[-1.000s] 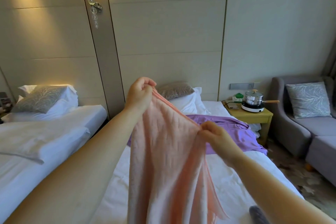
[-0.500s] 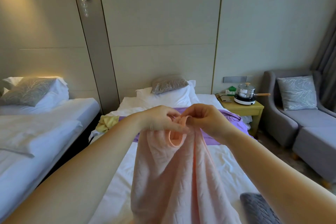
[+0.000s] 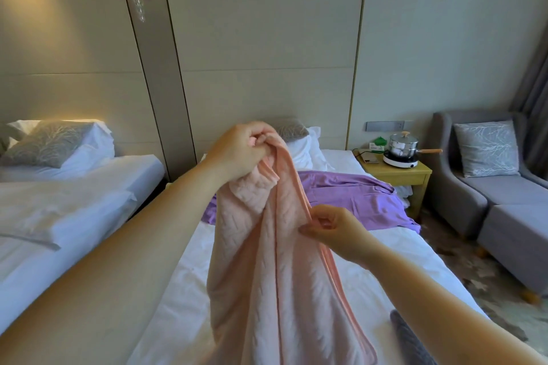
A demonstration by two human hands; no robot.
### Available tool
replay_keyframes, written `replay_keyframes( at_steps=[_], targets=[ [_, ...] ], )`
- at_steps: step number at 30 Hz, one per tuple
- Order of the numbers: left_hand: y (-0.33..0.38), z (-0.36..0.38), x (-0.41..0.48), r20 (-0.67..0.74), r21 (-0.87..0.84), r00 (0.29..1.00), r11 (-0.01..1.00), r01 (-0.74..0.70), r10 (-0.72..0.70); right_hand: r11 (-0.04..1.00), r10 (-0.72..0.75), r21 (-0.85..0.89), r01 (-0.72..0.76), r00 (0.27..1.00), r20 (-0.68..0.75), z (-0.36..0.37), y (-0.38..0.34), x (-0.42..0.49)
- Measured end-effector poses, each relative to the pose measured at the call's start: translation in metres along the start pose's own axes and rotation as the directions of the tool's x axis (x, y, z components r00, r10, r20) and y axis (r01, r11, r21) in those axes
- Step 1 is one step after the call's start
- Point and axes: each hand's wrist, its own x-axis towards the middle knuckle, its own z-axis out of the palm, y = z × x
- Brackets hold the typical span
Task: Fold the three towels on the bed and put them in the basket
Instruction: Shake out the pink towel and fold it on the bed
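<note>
My hands have separated: left hand (image 3: 243,154) grips the quilted pink towel (image 3: 267,261) top at frame centre, right hand (image 3: 332,231) pinches its edge lower.

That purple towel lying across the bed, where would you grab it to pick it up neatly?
The purple towel lies spread but rumpled, so pinch its near right corner from above, on the bed's right side; a free corner probably lifts cleanly and lets the cloth hang straight. The left hand and right hand grip the pink towel.
</note>
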Motion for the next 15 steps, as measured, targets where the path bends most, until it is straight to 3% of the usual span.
replay_keyframes(
  at_steps=[3, 5, 8, 10, 12, 13, 15],
  targets=[
    [-0.011, -0.013, 0.000, -0.116, -0.032, 0.992, 0.998, 0.054, -0.058, 0.999, 0.025, -0.030, -0.025, 1.000, -0.016, 0.006, 0.004, -0.001],
    [-0.026, -0.022, -0.004, -0.177, 0.116, 0.975, 0.981, 0.156, -0.134, 0.998, 0.057, 0.005, -0.057, 0.996, -0.061, 0.005, 0.004, 0.000],
    [-0.048, -0.033, -0.016, -0.137, 0.432, 0.922, 0.815, 0.385, -0.363, 0.965, 0.102, 0.250, -0.081, 0.992, -0.073, -0.005, -0.006, 0.005],
    [-0.057, -0.030, -0.025, -0.041, 0.536, 0.868, 0.722, 0.437, -0.494, 0.965, 0.058, 0.256, -0.053, 0.998, -0.010, -0.009, -0.016, 0.010],
    [-0.061, -0.020, -0.034, 0.111, 0.425, 0.861, 0.807, 0.410, -0.497, 0.993, -0.007, 0.115, 0.000, 0.998, 0.056, -0.009, -0.025, 0.015],
    [-0.058, -0.014, -0.039, 0.232, 0.263, 0.855, 0.876, 0.405, -0.464, 0.998, -0.023, 0.068, 0.017, 0.996, 0.084, -0.009, -0.029, 0.017],
    [-0.048, 0.001, -0.048, 0.450, -0.046, 0.825, 0.913, 0.404, -0.342, 0.997, -0.033, 0.070, 0.023, 0.988, 0.152, -0.008, -0.035, 0.019]
  ],
)
